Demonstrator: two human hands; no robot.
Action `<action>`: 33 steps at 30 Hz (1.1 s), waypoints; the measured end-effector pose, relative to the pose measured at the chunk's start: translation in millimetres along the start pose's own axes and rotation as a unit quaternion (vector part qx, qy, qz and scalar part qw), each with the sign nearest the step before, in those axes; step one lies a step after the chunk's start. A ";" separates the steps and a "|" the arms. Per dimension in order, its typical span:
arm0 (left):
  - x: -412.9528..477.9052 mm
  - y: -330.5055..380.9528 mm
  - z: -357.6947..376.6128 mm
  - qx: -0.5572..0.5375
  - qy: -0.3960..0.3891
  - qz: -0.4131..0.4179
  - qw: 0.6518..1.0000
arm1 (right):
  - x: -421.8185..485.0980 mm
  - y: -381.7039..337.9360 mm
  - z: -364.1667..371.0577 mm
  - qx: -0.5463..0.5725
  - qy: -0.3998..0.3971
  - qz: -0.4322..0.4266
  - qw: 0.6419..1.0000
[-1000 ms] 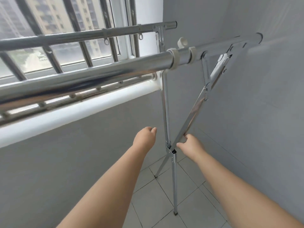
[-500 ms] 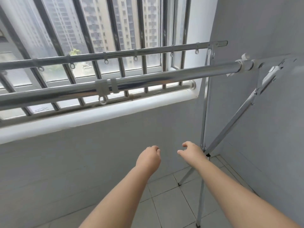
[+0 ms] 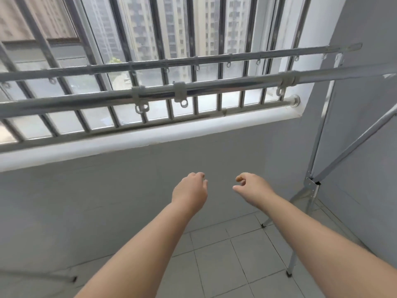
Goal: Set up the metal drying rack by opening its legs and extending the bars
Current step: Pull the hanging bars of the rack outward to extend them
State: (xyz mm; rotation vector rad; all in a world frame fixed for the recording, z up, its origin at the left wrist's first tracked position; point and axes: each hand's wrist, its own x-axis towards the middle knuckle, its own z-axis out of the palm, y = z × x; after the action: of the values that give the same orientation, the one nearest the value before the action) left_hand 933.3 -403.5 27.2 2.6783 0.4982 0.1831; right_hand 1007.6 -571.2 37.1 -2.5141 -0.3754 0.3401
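Note:
The metal drying rack stands on the tiled floor. Its near top bar point(image 3: 214, 88) and far top bar point(image 3: 171, 62) run across the view at window height, each carrying small hook rings. On the right, its crossed legs point(image 3: 312, 186) meet at a hinge bracket and spread to the floor. Another leg foot point(image 3: 73, 278) shows at the lower left. My left hand point(image 3: 190, 190) and my right hand point(image 3: 250, 187) hang side by side in mid-air below the bars, fingers loosely curled, holding nothing and touching no part of the rack.
A barred window point(image 3: 163, 39) with a white sill point(image 3: 150, 136) fills the wall ahead. A grey wall point(image 3: 369, 125) stands close on the right, just behind the rack's legs. Pale floor tiles point(image 3: 225, 254) lie below my arms.
My right hand has let go of the diagonal leg brace and drawn left, away from the legs. The view has swung left along the bars. Both hands now hang free.

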 end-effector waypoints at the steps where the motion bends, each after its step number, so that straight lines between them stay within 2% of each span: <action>1: -2.3 -1.7 -6.0 0.004 0.007 0.003 1.000 | -4.7 -7.4 0.6 -0.007 0.001 -0.018 1.000; 4: -16.5 -8.1 -38.8 0.001 0.058 0.017 0.998 | -29.1 -42.1 -5.6 -0.012 0.017 -0.086 0.996; 8: -39.2 -1.4 -82.7 0.002 0.174 0.061 0.983 | -57.9 -81.2 -26.4 -0.031 0.026 -0.166 0.985; 12: -67.6 18.8 -121.1 0.050 0.292 0.169 0.940 | -83.6 -104.3 -54.8 -0.011 0.124 -0.258 0.958; 14: -78.4 26.6 -137.3 0.083 0.366 0.226 0.899 | -97.2 -112.6 -70.6 0.013 0.216 -0.322 0.922; 16: -86.3 35.2 -153.5 0.113 0.424 0.267 0.858 | -111.9 -119.8 -88.9 0.016 0.324 -0.391 0.861; 18: -89.3 41.2 -169.9 0.132 0.461 0.278 0.832 | -120.0 -125.8 -106.3 -0.002 0.394 -0.432 0.811; 19: -88.9 42.4 -177.9 0.140 0.469 0.267 0.830 | -119.8 -129.0 -113.6 -0.018 0.409 -0.440 0.799; 20: -86.9 41.4 -185.3 0.148 0.470 0.248 0.834 | -117.2 -132.3 -118.6 -0.037 0.407 -0.437 0.801; 24: -82.7 33.8 -201.9 0.160 0.413 0.133 0.887 | -99.5 -138.1 -131.3 -0.092 0.318 -0.389 0.860; 26: -82.3 28.3 -201.9 0.156 0.395 0.093 0.901 | -91.0 -139.2 -130.0 -0.105 0.289 -0.378 0.873; 30: -82.5 18.5 -203.4 0.189 0.374 0.020 0.908 | -80.9 -145.9 -121.0 -0.136 0.285 -0.369 0.874; 33: -83.6 17.9 -207.6 0.220 0.362 -0.006 0.906 | -78.1 -148.7 -119.7 -0.137 0.303 -0.361 0.871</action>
State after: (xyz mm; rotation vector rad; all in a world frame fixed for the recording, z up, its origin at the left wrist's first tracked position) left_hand 820.0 -373.2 218.7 2.9691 0.8530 1.2245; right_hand 944.8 -538.4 230.8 -2.3535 -1.0944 -0.8241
